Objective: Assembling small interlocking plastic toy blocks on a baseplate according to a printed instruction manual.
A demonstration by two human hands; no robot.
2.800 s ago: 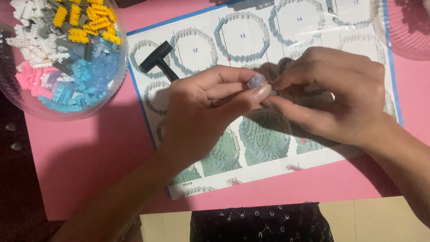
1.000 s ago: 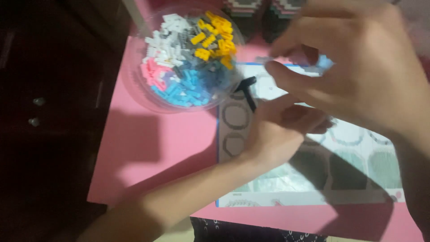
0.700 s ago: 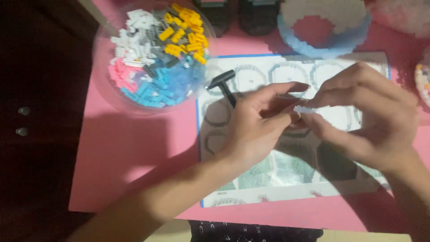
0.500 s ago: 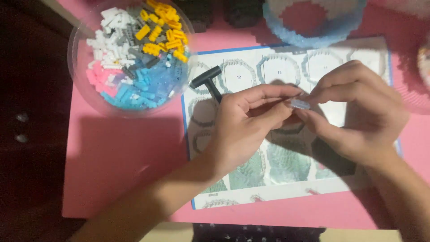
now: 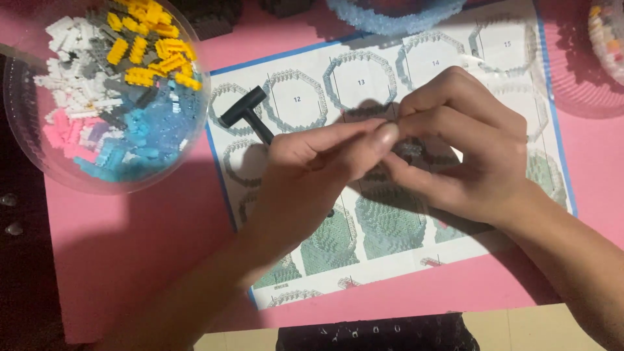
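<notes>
Pink matting (image 5: 130,260) covers the bench under your hands, and the printed instruction sheet (image 5: 455,58) lies across its middle and right side. Your left hand (image 5: 312,175) and right hand (image 5: 461,156) meet fingertip to fingertip above the sheet's centre, together pinching a small piece (image 5: 406,148) that is mostly hidden between the fingers; its shape and colour cannot be told. A small black hammer-shaped tool (image 5: 246,114) rests on the sheet's upper left corner, just beside your left hand. Toward the bench's far left corner stands a clear round bowl (image 5: 26,136) of tiny bricks sorted into white, grey, yellow, pink and blue. A pale blue brick ring (image 5: 390,16) sits at the far edge.
</notes>
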